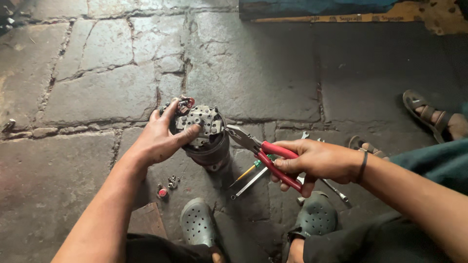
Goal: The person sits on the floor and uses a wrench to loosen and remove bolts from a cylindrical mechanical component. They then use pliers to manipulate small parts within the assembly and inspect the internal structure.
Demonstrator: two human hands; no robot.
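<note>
Motor part: dark round cylinder standing upright on the stone floor, long axis vertical, a pale perforated metal plate on its top face.
Position: centre of view, just beyond the two grey perforated clogs.
Left hand: clasped on the cylinder's near-left side, thumb lying across the top plate, fingers curled over the far rim.
Right hand: clenched around the red handles of a pair of pliers.
Pliers: lie slanting, metal nose pointing up and left at the cylinder's upper right edge, just beside the plate; contact cannot be told.
Key relation: cylinder lies to the left of the right hand, along the line of the pliers; left hand is the nearer, already on it.
Loose items: small nuts and a red cap on the floor near the left wrist; a screwdriver with yellow shaft and a spanner under the pliers.
Other person: a sandalled foot at right, well apart.
Hidden: cylinder's base and left flank behind the hand; red fitting at the far rim hard to make out; pliers' tip opening unclear.
</note>
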